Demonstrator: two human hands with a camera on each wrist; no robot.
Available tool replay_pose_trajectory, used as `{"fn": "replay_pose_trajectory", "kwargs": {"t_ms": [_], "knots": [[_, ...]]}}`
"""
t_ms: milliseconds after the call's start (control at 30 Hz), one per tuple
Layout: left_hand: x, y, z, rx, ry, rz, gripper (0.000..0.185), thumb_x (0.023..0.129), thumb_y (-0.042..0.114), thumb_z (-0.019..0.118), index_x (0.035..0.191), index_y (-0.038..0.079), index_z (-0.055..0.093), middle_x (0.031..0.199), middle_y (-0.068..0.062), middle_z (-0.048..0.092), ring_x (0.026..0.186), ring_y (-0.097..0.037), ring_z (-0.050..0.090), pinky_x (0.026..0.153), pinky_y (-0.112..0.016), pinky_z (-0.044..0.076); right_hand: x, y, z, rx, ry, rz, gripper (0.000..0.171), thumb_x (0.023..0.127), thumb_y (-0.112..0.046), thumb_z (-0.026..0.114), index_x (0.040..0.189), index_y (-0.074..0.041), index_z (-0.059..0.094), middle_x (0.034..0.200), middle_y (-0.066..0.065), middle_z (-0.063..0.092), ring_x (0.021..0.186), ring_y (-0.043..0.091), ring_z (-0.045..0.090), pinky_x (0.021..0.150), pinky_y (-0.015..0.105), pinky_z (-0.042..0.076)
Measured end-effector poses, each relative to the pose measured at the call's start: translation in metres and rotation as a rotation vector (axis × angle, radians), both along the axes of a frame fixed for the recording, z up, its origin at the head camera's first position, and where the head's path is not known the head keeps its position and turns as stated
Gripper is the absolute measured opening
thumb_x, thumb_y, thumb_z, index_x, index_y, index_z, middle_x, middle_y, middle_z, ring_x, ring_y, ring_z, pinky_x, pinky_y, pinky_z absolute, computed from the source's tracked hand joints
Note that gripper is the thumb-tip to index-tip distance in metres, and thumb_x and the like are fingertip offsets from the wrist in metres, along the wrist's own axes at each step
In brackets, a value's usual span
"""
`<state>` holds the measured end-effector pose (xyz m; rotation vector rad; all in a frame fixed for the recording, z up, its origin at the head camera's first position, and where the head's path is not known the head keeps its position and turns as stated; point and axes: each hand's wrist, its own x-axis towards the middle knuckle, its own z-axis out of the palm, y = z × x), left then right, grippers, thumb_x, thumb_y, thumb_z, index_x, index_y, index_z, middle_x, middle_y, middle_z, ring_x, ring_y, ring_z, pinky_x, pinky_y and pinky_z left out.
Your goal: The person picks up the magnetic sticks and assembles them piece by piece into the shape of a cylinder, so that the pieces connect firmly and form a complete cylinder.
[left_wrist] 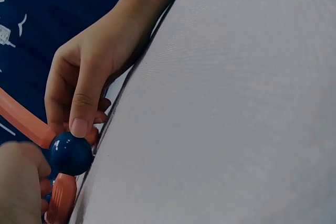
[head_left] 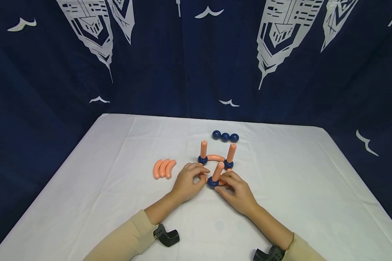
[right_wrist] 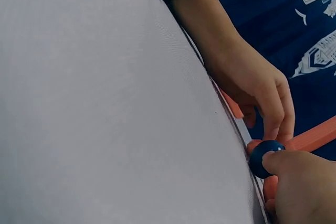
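A blue ball (head_left: 212, 182) lies on the white cloth with an orange rod (head_left: 218, 171) leaning up out of it. My right hand (head_left: 224, 183) pinches this ball; its thumb (left_wrist: 80, 125) presses on the ball (left_wrist: 71, 153). My left hand (head_left: 200, 174) comes in from the other side and pinches a curved orange piece (right_wrist: 231, 104) beside the ball (right_wrist: 261, 159). Just behind stand two more upright orange rods (head_left: 203, 149) (head_left: 231, 152) on blue balls, joined by a curved orange piece (head_left: 215, 158).
Three loose blue balls (head_left: 225, 137) lie in a row behind the structure. Three curved orange pieces (head_left: 164, 168) lie together to the left. The white tablecloth (head_left: 300, 188) ends at a dark blue patterned curtain (head_left: 183, 72).
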<state>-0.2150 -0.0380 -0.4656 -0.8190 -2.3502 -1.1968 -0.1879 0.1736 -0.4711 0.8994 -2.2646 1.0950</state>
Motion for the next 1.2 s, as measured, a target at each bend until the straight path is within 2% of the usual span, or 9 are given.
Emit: {"fn": "replay_pose_trajectory", "kwargs": {"t_ms": [133,200,400,633,767,867,1000,1100,1200], "knots": [[0.001,-0.001,0.002,0.0,-0.032,-0.133,0.029,0.081,0.013,0.069,0.109,0.011,0.072,0.106,0.001,0.068,0.105,-0.015,0.058,0.1,-0.035,0.043,0.001,0.0,0.0,0.017,-0.026,-0.001,0.031,0.077,-0.004,0.08,0.106,-0.004,0.071,0.102,0.001,0.062,0.074,0.011,0.054,0.066,0.02,0.046],[0.002,0.0,0.002,-0.007,-0.031,-0.159,0.03,0.082,0.019,0.072,0.111,0.012,0.07,0.105,0.003,0.068,0.101,-0.012,0.059,0.101,-0.035,0.042,0.002,0.0,0.001,0.035,-0.048,0.014,0.035,0.077,-0.006,0.08,0.11,-0.004,0.07,0.104,0.0,0.061,0.077,0.011,0.055,0.068,0.022,0.047],[0.003,-0.001,0.002,-0.001,0.033,-0.112,0.029,0.084,0.027,0.077,0.108,0.012,0.071,0.097,0.004,0.067,0.089,-0.009,0.059,0.104,-0.036,0.04,0.005,0.0,0.002,0.075,-0.106,0.087,0.044,0.08,-0.01,0.078,0.122,-0.003,0.065,0.116,-0.001,0.058,0.087,0.012,0.056,0.076,0.025,0.048],[0.002,0.0,0.002,0.005,0.067,-0.099,0.026,0.082,0.023,0.079,0.104,0.01,0.073,0.09,0.002,0.066,0.079,-0.011,0.056,0.079,-0.029,0.048,0.005,0.0,0.003,0.07,-0.119,0.112,0.044,0.08,-0.008,0.076,0.122,-0.001,0.063,0.117,0.001,0.057,0.089,0.014,0.057,0.078,0.026,0.049],[0.002,0.001,0.001,0.009,0.05,-0.104,0.025,0.082,0.022,0.079,0.103,0.01,0.073,0.089,0.003,0.067,0.079,-0.009,0.055,0.08,-0.028,0.047,0.005,0.002,0.001,0.023,-0.127,0.1,0.039,0.079,-0.004,0.074,0.118,-0.004,0.065,0.113,0.0,0.059,0.087,0.014,0.057,0.076,0.026,0.048],[0.002,0.0,0.0,0.018,0.04,-0.102,0.024,0.08,0.022,0.08,0.1,0.011,0.073,0.088,0.002,0.067,0.078,-0.009,0.056,0.075,-0.025,0.047,0.011,-0.003,0.018,-0.054,-0.104,0.048,0.03,0.077,0.007,0.072,0.106,0.001,0.067,0.104,0.009,0.063,0.077,0.02,0.057,0.068,0.029,0.049],[0.002,0.001,0.002,0.036,0.024,-0.096,0.026,0.078,0.021,0.082,0.099,0.01,0.071,0.089,0.002,0.067,0.078,-0.009,0.058,0.072,-0.022,0.049,0.017,-0.007,0.044,-0.18,-0.197,-0.147,0.016,0.077,0.016,0.067,0.091,0.009,0.065,0.085,0.017,0.063,0.066,0.016,0.055,0.057,0.026,0.048],[0.002,0.001,0.004,0.042,0.009,-0.099,0.027,0.078,0.021,0.082,0.099,0.011,0.07,0.093,0.002,0.068,0.079,-0.01,0.06,0.072,-0.021,0.05,0.008,0.001,0.041,-0.249,-0.365,-0.26,0.01,0.083,0.012,0.063,0.092,0.009,0.065,0.078,0.014,0.063,0.063,0.01,0.054,0.055,0.02,0.046],[0.002,-0.001,0.004,0.039,-0.001,-0.103,0.027,0.079,0.022,0.082,0.1,0.011,0.069,0.093,0.002,0.068,0.08,-0.01,0.06,0.073,-0.021,0.05,-0.007,0.013,0.032,-0.281,-0.471,-0.285,0.011,0.088,0.008,0.06,0.097,0.008,0.065,0.077,0.012,0.064,0.062,0.012,0.057,0.054,0.019,0.046]]}}
